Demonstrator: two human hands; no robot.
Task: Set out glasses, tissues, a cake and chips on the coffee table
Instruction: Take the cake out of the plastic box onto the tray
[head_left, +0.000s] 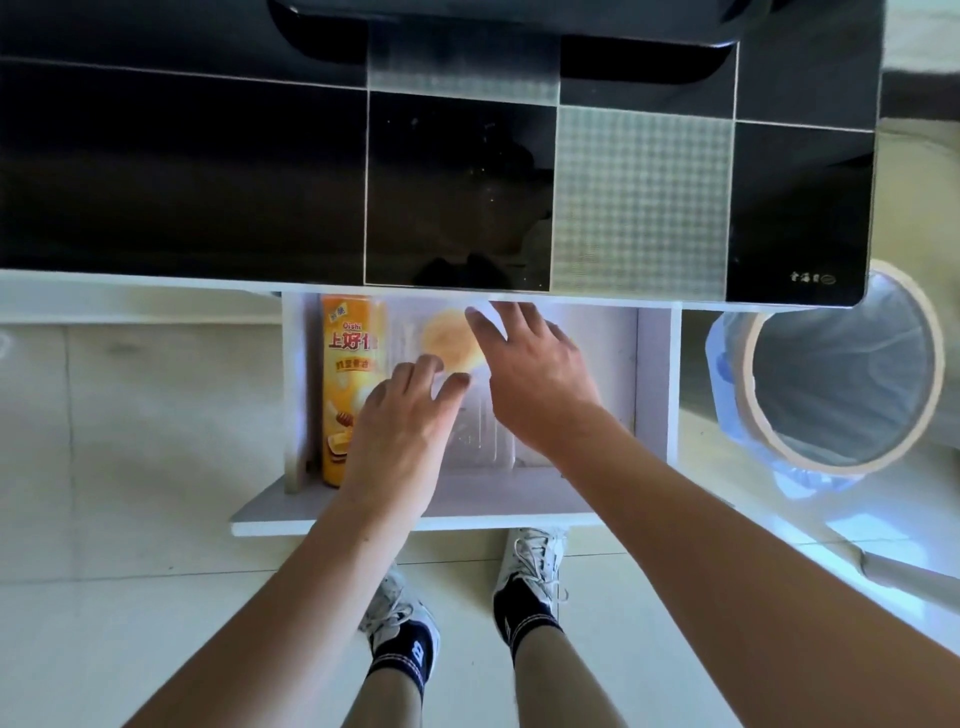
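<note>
Reaching into the open drawer under the desk, I see both hands, left and right, spread over the cake box: light, crushable plastic, best lifted by its sides. The chips lie left.

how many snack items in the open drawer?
2. A chips can lies along the left side of the drawer; a cake in a clear box sits beside it, mid-drawer, under both hands. The tabletop and hands hide part of the drawer, so more may be there.
</note>
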